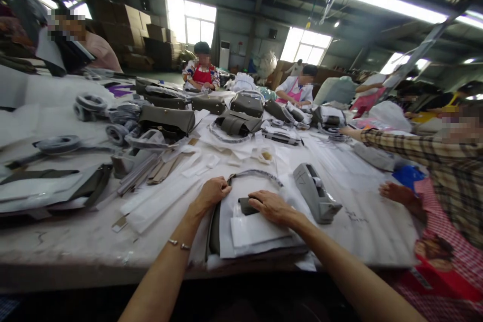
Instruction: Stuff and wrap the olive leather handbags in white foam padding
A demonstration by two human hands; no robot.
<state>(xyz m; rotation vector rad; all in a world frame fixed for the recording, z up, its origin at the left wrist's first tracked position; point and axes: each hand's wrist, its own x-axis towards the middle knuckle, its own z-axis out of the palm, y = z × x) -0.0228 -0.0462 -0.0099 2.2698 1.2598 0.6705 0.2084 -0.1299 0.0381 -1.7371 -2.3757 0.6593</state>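
A dark olive handbag [214, 234] lies in front of me at the table's near edge, its front covered by white sheets [260, 231]. Its handle [260, 175], wrapped in plastic, arches away from me. My left hand [216, 190], bracelet at the wrist, has its fingers curled on the bag's upper left corner by the handle's end. On the bag's front my right hand [269, 205] rests with fingers stretched out over a short dark strap [247, 206] and the white sheet's upper edge. What lies beneath its palm is hidden.
A grey tape dispenser [315, 193] stands right of the bag. White strips [162, 201] lie to the left, with another bag [90, 186] beyond. Farther back are several dark bags [168, 121] and wrapped handles [90, 103]. A co-worker's plaid sleeve [407, 146] reaches in from the right.
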